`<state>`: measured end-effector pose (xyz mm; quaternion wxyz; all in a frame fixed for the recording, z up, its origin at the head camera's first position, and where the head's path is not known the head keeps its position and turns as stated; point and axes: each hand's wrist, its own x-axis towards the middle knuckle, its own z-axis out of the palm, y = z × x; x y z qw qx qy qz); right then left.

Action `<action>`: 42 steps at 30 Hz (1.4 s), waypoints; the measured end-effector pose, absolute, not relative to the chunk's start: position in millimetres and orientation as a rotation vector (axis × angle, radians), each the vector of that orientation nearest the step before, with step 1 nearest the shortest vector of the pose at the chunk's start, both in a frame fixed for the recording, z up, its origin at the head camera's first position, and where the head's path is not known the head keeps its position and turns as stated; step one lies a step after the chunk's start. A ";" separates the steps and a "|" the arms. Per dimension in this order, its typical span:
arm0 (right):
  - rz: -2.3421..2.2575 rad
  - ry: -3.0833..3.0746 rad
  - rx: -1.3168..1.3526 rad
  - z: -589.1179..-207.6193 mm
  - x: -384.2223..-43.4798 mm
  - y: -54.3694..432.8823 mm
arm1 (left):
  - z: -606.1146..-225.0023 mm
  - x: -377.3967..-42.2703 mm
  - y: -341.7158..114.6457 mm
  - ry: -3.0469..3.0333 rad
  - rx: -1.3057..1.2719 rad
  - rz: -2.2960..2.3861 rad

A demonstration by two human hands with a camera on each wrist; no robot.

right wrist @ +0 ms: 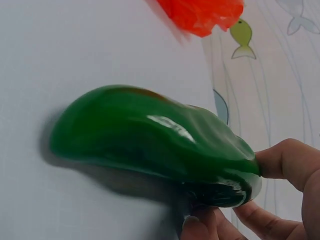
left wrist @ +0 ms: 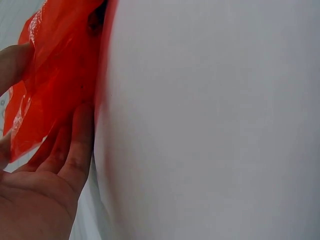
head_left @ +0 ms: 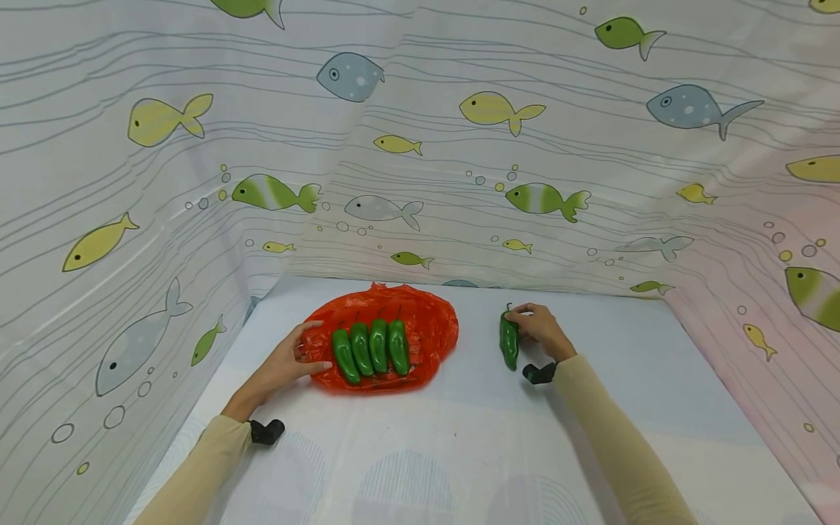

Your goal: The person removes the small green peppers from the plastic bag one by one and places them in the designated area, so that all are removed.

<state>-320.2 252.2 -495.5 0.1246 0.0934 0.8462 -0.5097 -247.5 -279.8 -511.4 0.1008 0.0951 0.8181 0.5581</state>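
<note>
Several glossy green peppers [head_left: 370,349] lie side by side on a crumpled red plastic bag [head_left: 433,350], left of the middle of the table. My left hand [head_left: 287,361] is at the bag's left edge with thumb and fingers spread apart. In the left wrist view, the extended fingers of that hand [left wrist: 55,175] touch the red plastic, which partly covers them. Off to the right, my right hand [head_left: 538,329] pinches a single green pepper [head_left: 508,341] near its stem end. The right wrist view shows this pepper [right wrist: 140,132] close over the white surface, its shadow beneath.
A white table [head_left: 453,467] with faint arc patterns bears everything. Fish-printed cloth [head_left: 433,168] hangs behind it and along both sides. Each wrist carries a small black camera, such as the left one [head_left: 266,432].
</note>
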 end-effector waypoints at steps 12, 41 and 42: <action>-1.462 2.500 0.270 -497.9 -320.0 249.9 | -510.6 -246.5 -279.2 2.415 0.286 1.653; -1.465 2.660 0.163 -479.1 -315.9 256.8 | -508.1 -246.1 -278.7 2.434 0.263 1.624; -1.471 2.655 0.156 -477.9 -315.8 255.3 | -508.2 -246.5 -278.5 2.435 0.266 1.622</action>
